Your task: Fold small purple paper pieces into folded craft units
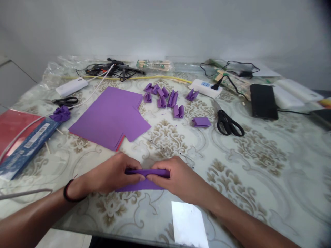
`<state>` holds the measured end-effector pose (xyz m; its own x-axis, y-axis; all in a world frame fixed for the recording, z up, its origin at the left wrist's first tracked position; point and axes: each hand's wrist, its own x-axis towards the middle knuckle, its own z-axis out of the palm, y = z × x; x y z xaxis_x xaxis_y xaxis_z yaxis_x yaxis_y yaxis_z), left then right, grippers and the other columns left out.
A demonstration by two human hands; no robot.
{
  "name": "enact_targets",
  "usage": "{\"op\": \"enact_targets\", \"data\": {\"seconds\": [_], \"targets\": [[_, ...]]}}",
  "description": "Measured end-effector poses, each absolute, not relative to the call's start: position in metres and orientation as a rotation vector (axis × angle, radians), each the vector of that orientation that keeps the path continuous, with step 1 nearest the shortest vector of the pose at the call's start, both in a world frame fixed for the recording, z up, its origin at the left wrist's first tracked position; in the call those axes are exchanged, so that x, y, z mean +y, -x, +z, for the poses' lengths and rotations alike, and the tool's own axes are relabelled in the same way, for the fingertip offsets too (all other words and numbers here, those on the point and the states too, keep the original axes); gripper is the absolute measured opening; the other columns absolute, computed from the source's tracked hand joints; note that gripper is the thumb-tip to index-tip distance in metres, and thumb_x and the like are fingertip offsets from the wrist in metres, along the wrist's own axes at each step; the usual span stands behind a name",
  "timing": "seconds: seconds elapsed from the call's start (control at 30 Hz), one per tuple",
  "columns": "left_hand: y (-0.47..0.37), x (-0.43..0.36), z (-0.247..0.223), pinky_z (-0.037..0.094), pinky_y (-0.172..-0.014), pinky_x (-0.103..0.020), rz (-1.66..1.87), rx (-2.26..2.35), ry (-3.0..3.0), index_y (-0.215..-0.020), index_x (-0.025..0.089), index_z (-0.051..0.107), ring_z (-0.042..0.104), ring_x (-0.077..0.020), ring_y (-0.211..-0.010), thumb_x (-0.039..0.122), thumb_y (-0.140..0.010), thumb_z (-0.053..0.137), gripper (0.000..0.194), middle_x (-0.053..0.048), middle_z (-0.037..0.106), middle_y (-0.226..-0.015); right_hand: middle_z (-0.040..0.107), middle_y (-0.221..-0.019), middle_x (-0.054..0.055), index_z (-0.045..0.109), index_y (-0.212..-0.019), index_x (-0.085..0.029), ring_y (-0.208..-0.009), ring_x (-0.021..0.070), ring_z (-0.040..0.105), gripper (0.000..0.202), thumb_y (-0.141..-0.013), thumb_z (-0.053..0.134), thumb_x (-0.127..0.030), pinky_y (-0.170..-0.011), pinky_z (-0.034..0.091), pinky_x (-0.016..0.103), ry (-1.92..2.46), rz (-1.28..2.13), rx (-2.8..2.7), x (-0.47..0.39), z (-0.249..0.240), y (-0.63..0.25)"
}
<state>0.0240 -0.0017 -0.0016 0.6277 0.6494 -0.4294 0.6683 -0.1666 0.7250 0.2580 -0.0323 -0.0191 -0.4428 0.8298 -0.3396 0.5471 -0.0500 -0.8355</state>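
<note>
Near the front edge of the table, a purple sheet of paper (144, 186) is partly folded over, its upper part raised in a fold. My left hand (117, 172) pinches the fold from the left, thumb in front and fingers behind. From the right, my right hand (173, 175) grips the same fold, and the two thumbs nearly meet at its middle. Ahead of the hands lie several small folded purple paper pieces (172, 99), one of them a flat piece (201, 122) closer to the scissors. Left of these rests a stack of purple paper sheets (108, 113) with red showing underneath.
Black-handled scissors (229, 124) and a phone (263, 101) lie to the right. A power strip (205, 88) and a cluttered glue gun (116, 68) are at the back. On the left are another pair of scissors (66, 101), a white power bank (71, 87) and a blue packet (28, 146).
</note>
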Motion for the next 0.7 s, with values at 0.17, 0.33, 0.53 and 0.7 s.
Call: {"op": "enact_targets", "data": {"seconds": [0.17, 0.33, 0.53, 0.7], "targets": [[-0.0200, 0.0039, -0.0017, 0.029, -0.052, -0.023, -0.016, 1.038, -1.796, -0.078, 0.014, 0.073, 0.043, -0.0104, -0.059, 0.039, -0.094, 0.068, 0.030, 0.004, 0.056, -0.064, 0.049, -0.059, -0.004, 0.066, -0.068, -0.020, -0.054, 0.0116, 0.040, 0.030, -0.092, 0.068, -0.038, -0.050, 0.027, 0.027, 1.450, 1.519, -1.919, -0.0296, -0.0223, -0.2609], [-0.0203, 0.0056, 0.0037, 0.025, -0.050, -0.023, 0.017, 1.018, -1.740, -0.075, 0.014, 0.072, 0.034, -0.0096, -0.057, 0.042, -0.102, 0.058, 0.041, 0.005, 0.044, -0.062, 0.049, -0.058, -0.004, 0.067, -0.067, -0.020, -0.055, 0.0122, 0.042, 0.030, -0.092, 0.070, -0.038, -0.051, 0.028, 0.027, 1.437, 1.497, -1.954, -0.0301, -0.0222, -0.2602], [-0.0199, 0.0041, 0.0014, 0.033, -0.052, -0.021, 0.074, 1.028, -1.713, -0.090, 0.016, 0.086, 0.047, -0.0112, -0.060, 0.040, -0.099, 0.064, 0.034, 0.001, 0.066, -0.069, 0.043, -0.056, -0.006, 0.057, -0.060, -0.020, -0.054, 0.0116, 0.038, 0.038, -0.092, 0.071, -0.037, -0.051, 0.026, 0.028, 1.408, 1.508, -1.965, -0.0314, -0.0206, -0.2589], [-0.0169, 0.0042, -0.0027, 0.038, -0.055, -0.021, 0.108, 1.030, -1.700, -0.092, 0.017, 0.087, 0.056, -0.0124, -0.063, 0.039, -0.097, 0.066, 0.030, -0.001, 0.075, -0.076, 0.045, -0.057, -0.005, 0.061, -0.062, -0.020, -0.055, 0.0121, 0.040, 0.035, -0.091, 0.072, -0.037, -0.051, 0.028, 0.028, 1.410, 1.548, -1.923, -0.0304, -0.0199, -0.2606]]}}
